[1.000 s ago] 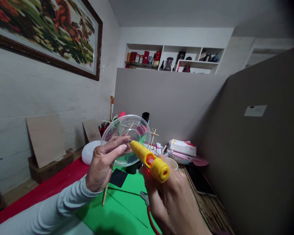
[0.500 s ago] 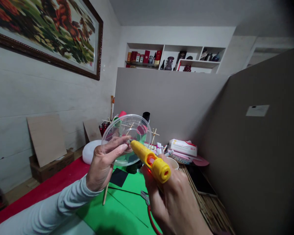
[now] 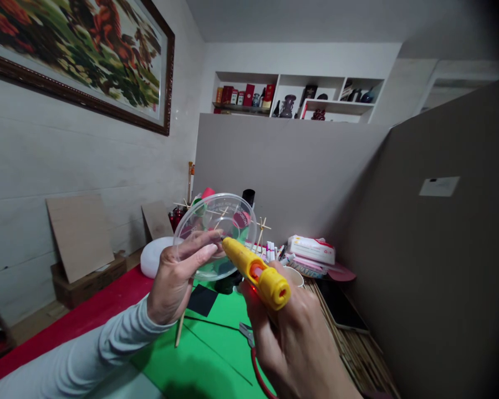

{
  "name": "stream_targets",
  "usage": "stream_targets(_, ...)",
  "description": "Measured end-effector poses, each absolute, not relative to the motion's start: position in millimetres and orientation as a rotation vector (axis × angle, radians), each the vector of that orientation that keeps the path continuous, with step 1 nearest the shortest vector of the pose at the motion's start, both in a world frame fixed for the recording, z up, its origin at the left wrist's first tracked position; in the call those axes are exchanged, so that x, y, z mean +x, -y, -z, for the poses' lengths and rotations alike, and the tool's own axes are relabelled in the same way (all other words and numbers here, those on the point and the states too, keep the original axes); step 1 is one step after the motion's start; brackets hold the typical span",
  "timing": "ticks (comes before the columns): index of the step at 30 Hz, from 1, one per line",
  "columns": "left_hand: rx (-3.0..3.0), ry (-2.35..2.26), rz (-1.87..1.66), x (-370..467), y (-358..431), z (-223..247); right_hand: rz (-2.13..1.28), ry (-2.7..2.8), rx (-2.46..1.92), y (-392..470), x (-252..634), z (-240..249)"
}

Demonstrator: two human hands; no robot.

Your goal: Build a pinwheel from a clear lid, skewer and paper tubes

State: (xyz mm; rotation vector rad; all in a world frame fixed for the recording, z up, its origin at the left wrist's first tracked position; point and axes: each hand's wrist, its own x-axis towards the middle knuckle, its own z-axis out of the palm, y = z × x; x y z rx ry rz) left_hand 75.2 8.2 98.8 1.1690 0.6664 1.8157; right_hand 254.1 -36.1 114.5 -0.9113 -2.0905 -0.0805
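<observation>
The right hand wraps around a yellow glue gun, its nozzle almost at the fingertips of the left hand, which holds a clear plastic lid tilted up above the green sheet. If the nozzle is hot, a slip could burn those fingers. Moulded lettering on the lid seems to include "ABLE FOR"; print on the white packet beyond is too small to read.

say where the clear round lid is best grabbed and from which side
Probably by the top of its rim, coming from above. The clear lid is tilted up, its face toward the wearer, so the rim offers an edge to pinch. The left hand covers its lower left, and the yellow glue gun in the right hand points at its middle.
</observation>
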Motion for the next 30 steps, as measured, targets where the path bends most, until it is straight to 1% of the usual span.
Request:
stream_targets(16, 1.101, -0.664, -1.807, 75.6, -8.9, -98.7, 0.129, 2.083, -0.891, 36.2, 254.8, -114.7)
stream_targets(30, 1.071, -0.670, -1.788, 75.0, -7.2, -99.5, 0.059, 2.093, -0.922, 36.2, 255.3, -114.8)
